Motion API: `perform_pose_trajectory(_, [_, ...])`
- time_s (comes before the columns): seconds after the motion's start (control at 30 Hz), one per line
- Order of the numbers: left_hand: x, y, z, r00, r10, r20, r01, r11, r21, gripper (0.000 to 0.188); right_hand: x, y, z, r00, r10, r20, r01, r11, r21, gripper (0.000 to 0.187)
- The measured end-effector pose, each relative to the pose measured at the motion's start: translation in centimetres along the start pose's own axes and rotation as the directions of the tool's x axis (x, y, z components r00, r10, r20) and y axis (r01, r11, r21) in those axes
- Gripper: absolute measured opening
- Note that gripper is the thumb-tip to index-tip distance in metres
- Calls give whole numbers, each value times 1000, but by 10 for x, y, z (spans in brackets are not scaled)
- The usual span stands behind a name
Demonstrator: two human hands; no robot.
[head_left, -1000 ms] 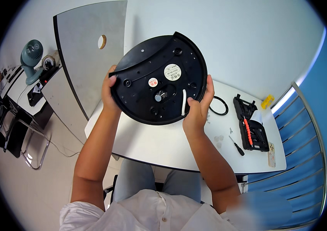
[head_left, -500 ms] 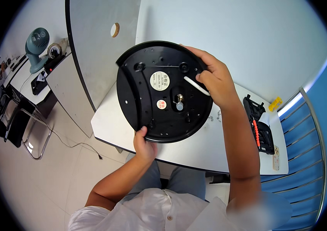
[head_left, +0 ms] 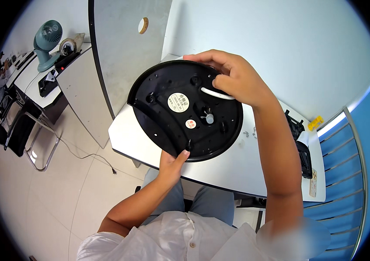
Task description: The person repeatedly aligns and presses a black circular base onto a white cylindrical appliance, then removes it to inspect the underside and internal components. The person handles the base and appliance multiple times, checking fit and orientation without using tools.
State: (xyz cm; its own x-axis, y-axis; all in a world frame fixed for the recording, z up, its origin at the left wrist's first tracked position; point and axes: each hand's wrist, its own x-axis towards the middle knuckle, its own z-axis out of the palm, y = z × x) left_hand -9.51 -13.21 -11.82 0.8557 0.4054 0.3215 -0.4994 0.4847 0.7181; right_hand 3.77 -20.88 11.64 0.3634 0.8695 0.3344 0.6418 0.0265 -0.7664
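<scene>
Between my two hands a round black base plate [head_left: 167, 126] is held up over the white table, its recessed face toward me and tilted. It carries a round cream sticker [head_left: 177, 102], a smaller round red-and-white sticker [head_left: 190, 124] and a pale-tipped metal fitting [head_left: 209, 118] in a central recess. A curved white tube or cable [head_left: 216, 93] lies near its upper right edge. My left hand [head_left: 174, 166] grips the lower rim, thumb on the face. My right hand [head_left: 230, 76] wraps the upper right rim, thumb beside the white tube; its other fingers are partly hidden behind the plate.
Small metal screws [head_left: 250, 134] lie on the white table [head_left: 150, 150]. At its right are an open black tool case [head_left: 303, 154], a yellow object [head_left: 315, 123] and a metal railing [head_left: 361, 174]. A grey partition [head_left: 128, 56] rises at left; a cord with plug [head_left: 114, 171] lies on the floor.
The plate has rotated anticlockwise and tilted, with both hands still on its rim. My left hand sits slightly further right along the rim. The whole view has shifted a little.
</scene>
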Motion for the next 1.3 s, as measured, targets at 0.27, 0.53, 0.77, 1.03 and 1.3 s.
perform_pose_trajectory(0.27, [6, -3, 21, 991, 55, -122, -57, 998, -12, 54, 5, 7, -12, 999, 4, -54, -8, 998, -63, 54])
perform_pose_trajectory(0.53, [18, 15, 35, 984, 48, -172, -41, 998, 43, 44, 4, -10, -22, 977, 187, -101, -205, 953, -222, 51])
perform_pose_trajectory(0.77, [32, 36, 35, 992, 2, -123, 23, 978, 207, 39, -22, -10, -35, 918, 296, -266, -347, 921, -174, 48])
perform_pose_trajectory(1.03, [45, 22, 6, 995, -68, 80, 26, 897, 441, 42, -89, 49, -25, 853, 246, -461, -227, 969, 98, 52])
perform_pose_trajectory(1.3, [35, -17, -31, 995, -38, 95, -32, 768, 640, 44, -123, 82, 4, 877, 163, -451, -128, 986, 106, 55])
